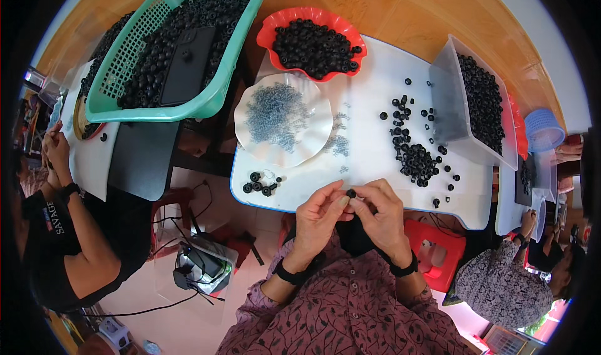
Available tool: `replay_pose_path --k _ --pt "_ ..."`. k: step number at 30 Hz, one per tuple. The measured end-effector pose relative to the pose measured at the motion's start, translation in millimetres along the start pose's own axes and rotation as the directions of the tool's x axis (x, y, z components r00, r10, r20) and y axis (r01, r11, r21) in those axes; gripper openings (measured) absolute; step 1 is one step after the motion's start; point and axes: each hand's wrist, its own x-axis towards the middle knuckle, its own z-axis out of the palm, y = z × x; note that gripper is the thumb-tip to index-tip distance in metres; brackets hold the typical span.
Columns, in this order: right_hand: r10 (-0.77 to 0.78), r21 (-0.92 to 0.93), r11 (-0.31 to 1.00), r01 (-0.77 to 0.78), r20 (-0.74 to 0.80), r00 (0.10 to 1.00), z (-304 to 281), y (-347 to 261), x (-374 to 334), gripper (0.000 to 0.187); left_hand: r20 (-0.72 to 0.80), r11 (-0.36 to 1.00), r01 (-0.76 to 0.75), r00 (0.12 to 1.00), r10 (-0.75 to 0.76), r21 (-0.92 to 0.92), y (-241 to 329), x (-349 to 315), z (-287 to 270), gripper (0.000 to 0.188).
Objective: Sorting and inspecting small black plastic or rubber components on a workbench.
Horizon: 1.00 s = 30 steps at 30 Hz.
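Observation:
Close to the table's near edge, my two hands meet in front of my chest. Thumb and fingers of my right hand point(383, 216) pinch a small round black part point(351, 193), which looks like plastic or rubber. My left hand point(318, 218) is closed beside it, with its thumb tip against or very near the part. Whatever sits between the left fingers is too small or hidden to name. Left of my hands lie several finished-looking black parts point(256, 186). A heap of loose black parts point(418, 164) spreads over the table to the right.
A white scalloped plate point(320, 111) holds tiny clear pieces, some scattered beside it. Behind stand a red bowl point(269, 22) of black parts, a green basket point(216, 98) with a dark phone-like slab, and a translucent bin point(441, 114). Co-workers sit on both sides.

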Motion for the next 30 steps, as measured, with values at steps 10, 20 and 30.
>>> replay_pose_path --k 10,20,30 --pt "-0.125 -0.11 0.987 0.117 -0.072 0.99 14.3 9.5 20.7 0.021 -0.001 0.999 -0.02 1.0 0.02 -0.045 4.1 3.5 -22.4 0.027" --pt "-0.128 -0.42 0.904 0.08 -0.088 0.988 32.7 8.8 31.5 0.013 0.028 0.984 -0.024 0.999 0.03 -0.175 8.1 6.4 -30.2 0.026" --pt "-0.202 -0.253 0.956 0.145 -0.218 0.955 17.0 20.3 36.0 0.012 0.026 0.979 -0.013 0.999 0.019 -0.204 6.2 6.4 -31.3 0.024"
